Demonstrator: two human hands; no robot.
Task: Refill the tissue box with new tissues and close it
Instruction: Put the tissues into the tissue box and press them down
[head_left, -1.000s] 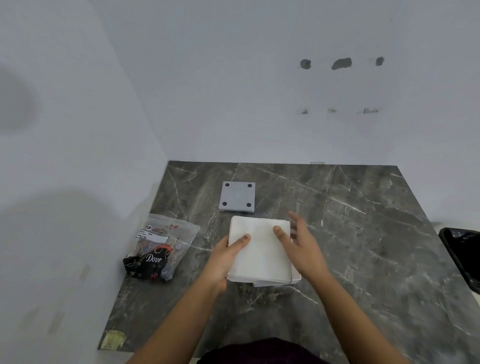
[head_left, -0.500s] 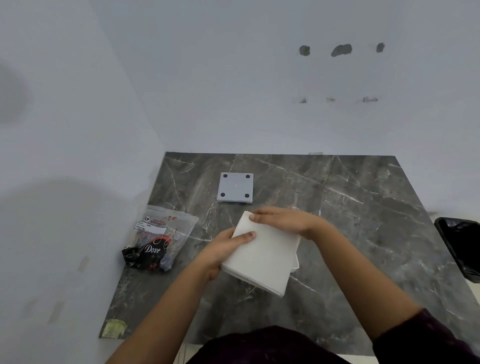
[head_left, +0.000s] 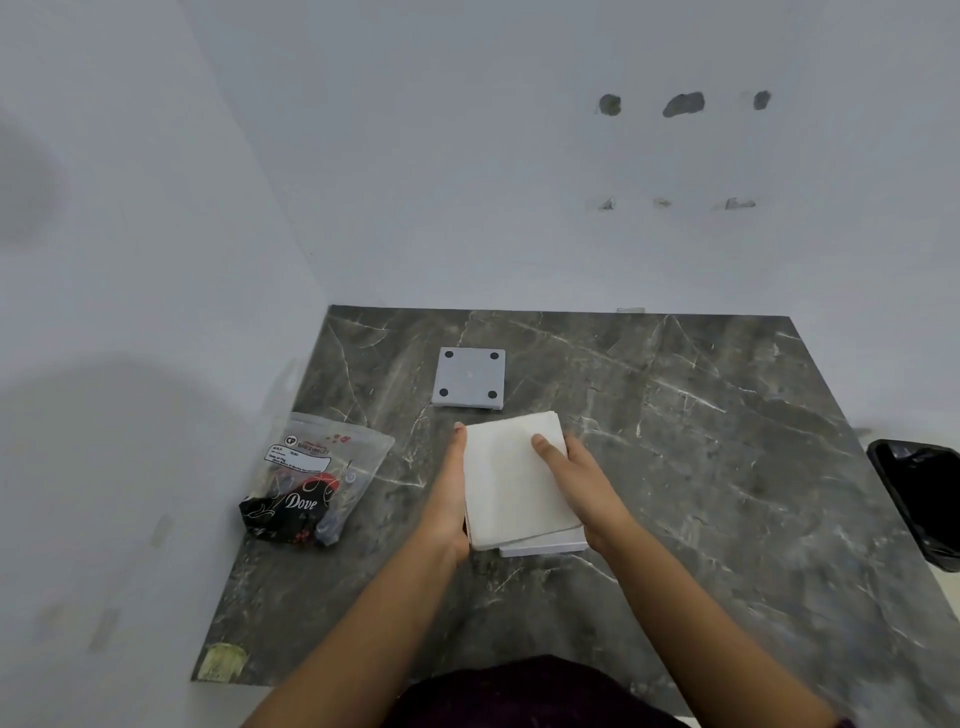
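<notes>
Centrally on the dark marble desk (head_left: 701, 467): white tissue stack (head_left: 511, 478) atop tissue box (head_left: 545, 544), clamped between left hand (head_left: 448, 499) and right hand (head_left: 582, 480), fingers (head_left: 545, 448) closed over it. Left of stack, Dove bag (head_left: 311, 488). Beyond stack, grey lid (head_left: 470, 376).

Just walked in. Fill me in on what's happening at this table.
A person is holding a white tissue stack between both hands: left hand flat along its left edge, right hand gripping its right side. It sits over a grey box part. The square grey lid lies apart, farther back. A plastic bag lies to the left.
</notes>
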